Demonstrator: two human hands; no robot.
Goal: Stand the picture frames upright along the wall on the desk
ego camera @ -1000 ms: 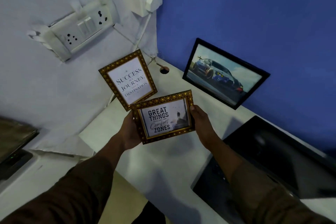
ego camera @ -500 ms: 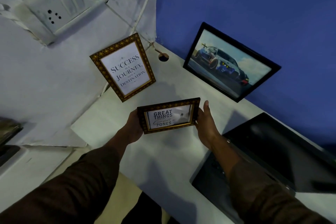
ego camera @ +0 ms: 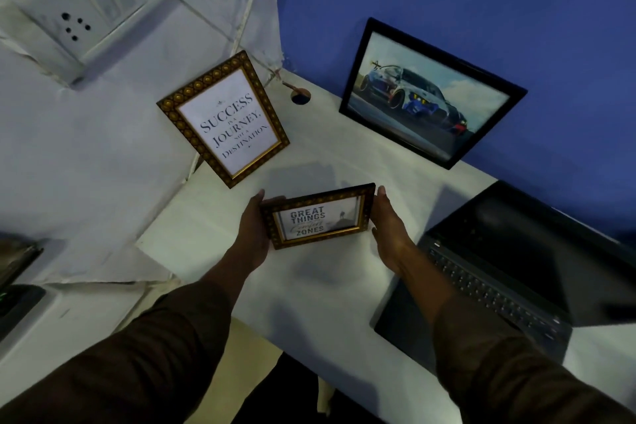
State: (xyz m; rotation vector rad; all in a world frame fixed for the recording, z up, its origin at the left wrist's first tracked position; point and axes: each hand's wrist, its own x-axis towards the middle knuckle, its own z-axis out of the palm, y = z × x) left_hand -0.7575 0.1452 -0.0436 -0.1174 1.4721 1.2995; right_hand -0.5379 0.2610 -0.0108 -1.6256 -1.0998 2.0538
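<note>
A small gold-edged frame reading "Great Things... Zones" (ego camera: 318,217) stands nearly upright on the white desk (ego camera: 309,289), in the middle. My left hand (ego camera: 253,231) grips its left edge. My right hand (ego camera: 389,227) lies flat against its right edge with the fingers straight. A taller gold frame reading "Success is a Journey" (ego camera: 225,119) leans against the white wall behind it. A black frame with a race car picture (ego camera: 426,93) leans against the blue wall at the back right.
An open black laptop (ego camera: 499,268) sits at the right, close to my right forearm. A round cable hole (ego camera: 300,96) is in the desk's back corner. A switch and socket panel (ego camera: 86,0) hangs on the white wall. The desk's left edge drops off beside my left arm.
The small frame has come down from mid-air onto the desk and tipped from face-up toward upright. My right hand's fingers have straightened along its edge.
</note>
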